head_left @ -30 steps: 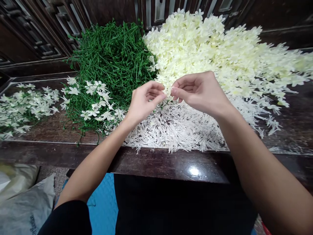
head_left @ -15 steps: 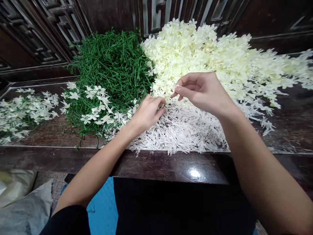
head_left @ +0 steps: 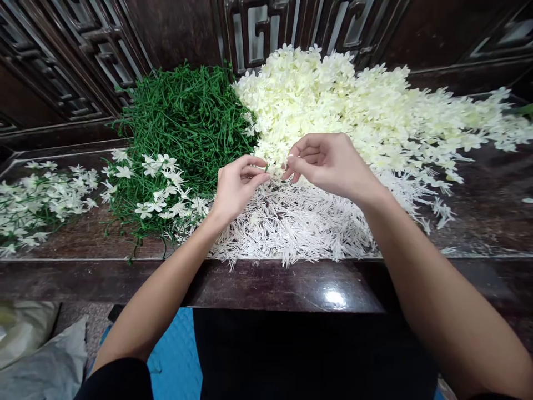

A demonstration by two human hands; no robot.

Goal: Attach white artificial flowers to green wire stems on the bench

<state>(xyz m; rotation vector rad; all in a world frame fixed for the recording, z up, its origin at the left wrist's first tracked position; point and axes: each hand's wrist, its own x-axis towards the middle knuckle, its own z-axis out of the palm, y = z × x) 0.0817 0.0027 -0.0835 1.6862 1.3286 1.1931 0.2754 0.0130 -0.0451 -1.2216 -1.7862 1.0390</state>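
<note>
My left hand (head_left: 237,186) is closed in a pinch on a thin green plastic stem (head_left: 267,167), of which only a small bit shows at the fingertips. Just to its right, my right hand (head_left: 331,164) has thumb and fingers pinched together; what they hold is too small to make out. Both hands hover above a spread of white stamen-like sprigs (head_left: 308,225). Behind them rises a heap of cream-white artificial petals (head_left: 333,89). A tangled pile of green stems (head_left: 187,116) lies to the left, with finished-looking white flowers (head_left: 160,191) on its front.
Another bunch of white flowers on green stems (head_left: 45,200) lies at the far left of the dark wooden bench (head_left: 266,283). A carved wooden backrest (head_left: 183,33) stands behind the heaps. Pale sacks (head_left: 45,355) and a blue stool or mat (head_left: 177,355) are below.
My left hand has risen off the white sprigs and tilted upright, with the green stem now visible in its pinch. The right hand has come slightly left, closer to it.
</note>
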